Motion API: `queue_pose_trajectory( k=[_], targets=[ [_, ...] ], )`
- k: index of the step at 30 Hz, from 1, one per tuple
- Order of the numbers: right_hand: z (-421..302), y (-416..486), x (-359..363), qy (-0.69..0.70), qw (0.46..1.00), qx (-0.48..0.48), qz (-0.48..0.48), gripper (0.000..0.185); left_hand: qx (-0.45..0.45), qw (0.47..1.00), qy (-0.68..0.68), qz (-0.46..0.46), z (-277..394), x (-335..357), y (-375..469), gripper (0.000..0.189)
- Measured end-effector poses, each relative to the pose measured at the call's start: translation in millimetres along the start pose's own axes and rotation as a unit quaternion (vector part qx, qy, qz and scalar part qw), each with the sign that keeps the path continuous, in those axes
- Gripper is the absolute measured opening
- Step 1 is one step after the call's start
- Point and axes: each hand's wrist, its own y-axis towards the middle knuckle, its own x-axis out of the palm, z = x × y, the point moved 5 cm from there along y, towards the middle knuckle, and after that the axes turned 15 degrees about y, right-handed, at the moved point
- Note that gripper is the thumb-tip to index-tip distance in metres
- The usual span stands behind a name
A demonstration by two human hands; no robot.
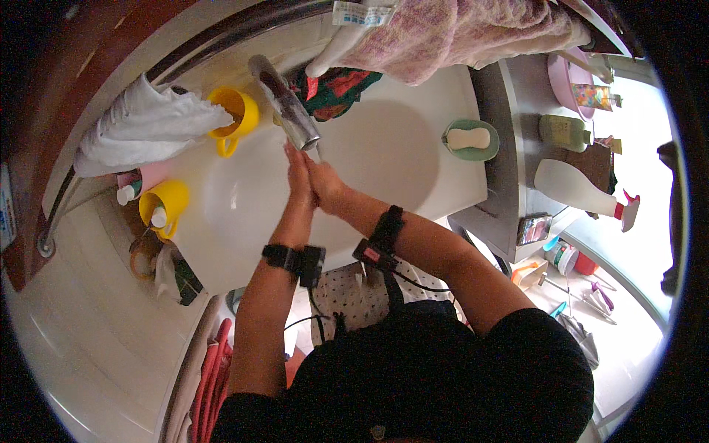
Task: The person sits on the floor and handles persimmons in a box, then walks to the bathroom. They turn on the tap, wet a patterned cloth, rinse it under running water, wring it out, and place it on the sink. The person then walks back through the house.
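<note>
Palm against palm, my left hand [299, 178] and my right hand [327, 183] meet just below the spout of a chrome faucet [291, 119]. Their fingertips come close to its end. I see no object in either hand, though the space between the palms is hidden. Under them lies the white basin of a sink [238, 205]. A bar of soap [468, 139] rests in a green soap dish [471, 155] on the sink's right side.
Yellow mugs [253, 113] [180, 196] stand at left beside a hanging white cloth [144, 127]. A patterned towel [421, 39] hangs above a dark red-and-green cloth [340, 94]. At right are a spray bottle [576, 185], a green bottle [562, 133] and a phone [535, 228].
</note>
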Motion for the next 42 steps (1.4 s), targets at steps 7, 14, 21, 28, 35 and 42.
queue_pose_trajectory(
  k=[7, 14, 21, 28, 35, 42],
  targets=[
    [-9, 9, -10, 0.165, 0.983, 0.073, 0.034, 0.053, -0.058, 0.997, -0.018, 0.048, 9, 19, -10, 0.065],
    [-32, -10, 15, 0.256, 0.96, 0.105, -0.032, 0.05, 0.034, 0.997, 0.027, -0.059, 43, 27, -15, 0.058],
    [-23, 9, 23, 0.037, 0.918, 0.068, -0.389, 0.05, -0.003, 0.981, 0.017, -0.194, 67, 8, -38, 0.056],
    [-12, 22, 52, 0.099, 0.959, 0.052, -0.259, 0.043, 0.027, 0.97, -0.059, -0.236, 58, -24, -30, 0.046],
    [-24, 26, 35, 0.16, 0.97, 0.004, -0.183, 0.038, -0.036, 0.997, -0.018, -0.072, 40, -3, -6, 0.042],
    [-38, 9, -6, 0.284, 0.942, 0.042, -0.173, 0.034, -0.027, 0.984, 0.174, -0.005, 27, 40, 19, 0.064]
  ],
)
